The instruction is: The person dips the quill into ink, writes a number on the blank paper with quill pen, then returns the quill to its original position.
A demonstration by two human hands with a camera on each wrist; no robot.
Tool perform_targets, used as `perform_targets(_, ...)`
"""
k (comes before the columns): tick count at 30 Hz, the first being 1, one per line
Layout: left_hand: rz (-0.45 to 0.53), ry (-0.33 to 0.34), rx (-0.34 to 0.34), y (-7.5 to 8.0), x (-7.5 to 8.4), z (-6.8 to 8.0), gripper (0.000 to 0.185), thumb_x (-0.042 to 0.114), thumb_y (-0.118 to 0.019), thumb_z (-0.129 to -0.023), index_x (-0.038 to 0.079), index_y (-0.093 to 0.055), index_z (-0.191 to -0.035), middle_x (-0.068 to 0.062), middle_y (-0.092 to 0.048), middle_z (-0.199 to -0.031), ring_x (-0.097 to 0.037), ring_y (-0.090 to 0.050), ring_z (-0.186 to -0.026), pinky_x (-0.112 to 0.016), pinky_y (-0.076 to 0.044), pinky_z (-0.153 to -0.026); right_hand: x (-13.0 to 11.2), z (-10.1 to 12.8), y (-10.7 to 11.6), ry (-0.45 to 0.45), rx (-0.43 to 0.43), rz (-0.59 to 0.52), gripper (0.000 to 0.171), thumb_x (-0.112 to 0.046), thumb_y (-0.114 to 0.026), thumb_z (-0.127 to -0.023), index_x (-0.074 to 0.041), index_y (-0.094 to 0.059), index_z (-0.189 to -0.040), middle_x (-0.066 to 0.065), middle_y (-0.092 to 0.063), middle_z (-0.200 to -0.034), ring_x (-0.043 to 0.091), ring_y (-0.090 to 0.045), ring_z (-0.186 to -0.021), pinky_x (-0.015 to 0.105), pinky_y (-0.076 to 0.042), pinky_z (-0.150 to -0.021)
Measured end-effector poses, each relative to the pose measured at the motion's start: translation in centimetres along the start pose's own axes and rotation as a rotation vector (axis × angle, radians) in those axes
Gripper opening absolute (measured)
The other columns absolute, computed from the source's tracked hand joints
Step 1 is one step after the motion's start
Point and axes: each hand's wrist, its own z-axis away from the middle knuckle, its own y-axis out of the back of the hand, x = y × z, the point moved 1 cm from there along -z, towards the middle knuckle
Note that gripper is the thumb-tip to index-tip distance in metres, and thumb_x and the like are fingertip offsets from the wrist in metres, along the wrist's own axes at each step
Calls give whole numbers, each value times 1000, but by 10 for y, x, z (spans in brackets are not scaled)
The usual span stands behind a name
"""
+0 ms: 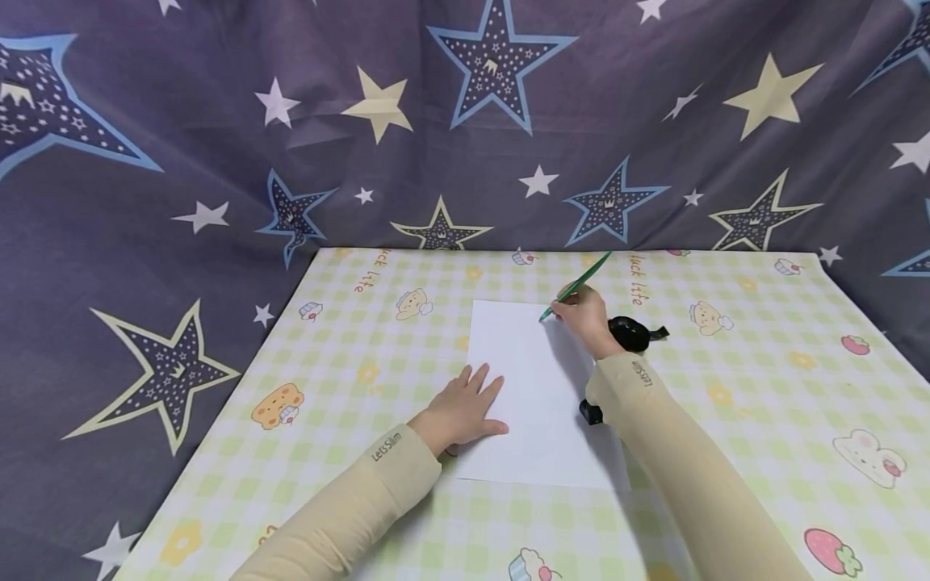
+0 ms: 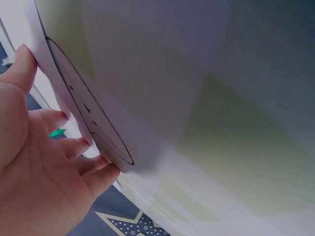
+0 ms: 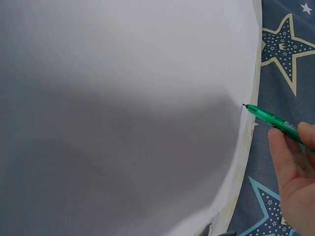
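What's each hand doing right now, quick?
Left hand: open, fingers spread, resting at the edge of the white paper.
Right hand: closed, holding the green pen.

A starry dark curtain wraps a checked tabletop.
The purple-grey curtain (image 1: 465, 169), lightly creased, runs from 8 o'clock over the top to 3 o'clock, with a blue-edged star (image 1: 494, 109) at 12, plain yellow stars at 11 (image 1: 378, 105) and 2 (image 1: 772, 95), and small white ones scattered between. Before it stands a table whose pale green-and-white gingham cover (image 1: 777, 452) has its far edge toward 12 o'clock; printed on it are a bear face (image 1: 272, 406) at 8, a strawberry (image 1: 828, 550) at 4 and "luck life" lettering (image 1: 637, 281) near 3. The light on the cover is bright and soft.
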Motion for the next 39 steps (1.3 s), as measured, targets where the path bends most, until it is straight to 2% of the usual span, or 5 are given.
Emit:
perform_targets(12, -3, -2, 2, 2, 1, 1, 77, 55, -48, -87, 11, -26, -146, -15, -15, -151, -36, -13, -136, -43, -20, -108, -1, 1, 1, -10, 2, 1, 10, -2, -61, -84, 0, -57, -93, 16, -63, -87, 19, -62, -69, 23, -51, -63)
perform_targets(21, 1, -2, 4, 2, 1, 1, 77, 55, -49, -87, 11, -26, -146, -15, -15, -151, -37, -13, -135, -43, -20, -108, -2, 3, 1, 21, -20, -4, 8, 0, -60, -83, 0, -56, -90, 17, -64, -86, 30, -64, -77, 23, -51, -63)
perform_targets(32, 14, -7, 4, 3, 1, 1, 77, 55, -50, -87, 10, -26, -146, -15, -15, -151, -37, -13, -135, -42, -20, -108, -3, 5, 0, 2, -51, 9, 10, -1, -61, -84, 2, -56, -93, 19, -63, -90, 25, -63, -78, 25, -52, -67)
perform_targets(39, 4, -6, 7, 2, 1, 1, 77, 55, -49, -87, 11, -26, -146, -15, -16, -151, -37, -13, -135, -42, -20, -108, -3, 7, 0, 29, -47, 23, 7, -1, -61, -83, -1, -56, -89, 16, -63, -86, 23, -63, -74, 22, -50, -62)
